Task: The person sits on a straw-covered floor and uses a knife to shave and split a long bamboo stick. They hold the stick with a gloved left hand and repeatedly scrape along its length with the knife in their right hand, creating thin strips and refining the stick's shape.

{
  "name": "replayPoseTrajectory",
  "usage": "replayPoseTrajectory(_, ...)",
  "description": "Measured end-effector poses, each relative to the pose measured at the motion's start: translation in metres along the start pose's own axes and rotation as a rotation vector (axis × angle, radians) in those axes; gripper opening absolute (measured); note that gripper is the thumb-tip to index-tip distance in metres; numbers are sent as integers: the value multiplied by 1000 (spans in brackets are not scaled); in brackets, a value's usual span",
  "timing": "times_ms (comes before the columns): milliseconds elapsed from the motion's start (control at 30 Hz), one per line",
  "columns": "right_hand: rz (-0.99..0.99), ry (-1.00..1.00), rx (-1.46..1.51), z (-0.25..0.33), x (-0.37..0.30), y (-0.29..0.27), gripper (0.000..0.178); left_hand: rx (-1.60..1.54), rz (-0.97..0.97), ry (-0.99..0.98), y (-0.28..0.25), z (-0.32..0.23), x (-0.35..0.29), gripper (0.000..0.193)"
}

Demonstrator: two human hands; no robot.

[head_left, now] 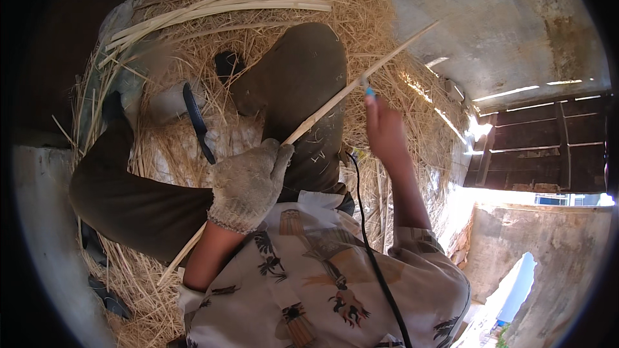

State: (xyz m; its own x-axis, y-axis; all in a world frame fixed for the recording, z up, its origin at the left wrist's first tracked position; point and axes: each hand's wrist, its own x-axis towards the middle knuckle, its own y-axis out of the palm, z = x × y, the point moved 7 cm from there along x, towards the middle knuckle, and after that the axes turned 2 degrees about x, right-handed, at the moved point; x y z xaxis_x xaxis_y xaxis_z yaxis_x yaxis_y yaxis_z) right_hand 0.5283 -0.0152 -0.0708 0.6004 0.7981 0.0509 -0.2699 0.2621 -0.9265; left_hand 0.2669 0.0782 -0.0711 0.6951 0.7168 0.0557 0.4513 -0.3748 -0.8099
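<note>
My left hand [248, 183], in a pale, worn knit glove, is closed around a long, light wooden strip, likely bamboo [329, 106]. The strip slants over my bent knee, its thin far end up to the right and its other end coming out below my left forearm. Bare, my right hand [387, 129] is closed on a small blue-handled knife [369, 90]. The knife's short blade is at the strip's upper part; blur hides whether it touches. A dark, long-bladed knife [195, 119] lies just beyond my left hand.
Straw-like shavings [367, 0] cover the floor around my legs. Several split strips [258, 4] lie in a pile at the far left. A black cable [366, 238] runs down over my shirt. Concrete walls [496, 19] and a dark slatted panel [538, 148] stand around.
</note>
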Motion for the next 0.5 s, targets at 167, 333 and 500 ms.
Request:
replayPoseTrajectory(167, 3, -299, 20, 54, -36, 20, 42, 137, 13, 20, 1, -7, -4, 33)
replayPoseTrajectory(333, -79, -309, -66, 38, -18, 20, 39, 248, -29, 74, 8, -6, -6, 31)
replayPoseTrajectory(500, -173, -282, -93, 43, -21, 19, 37, 257, -73, 114, 6, -9, -7, 27)
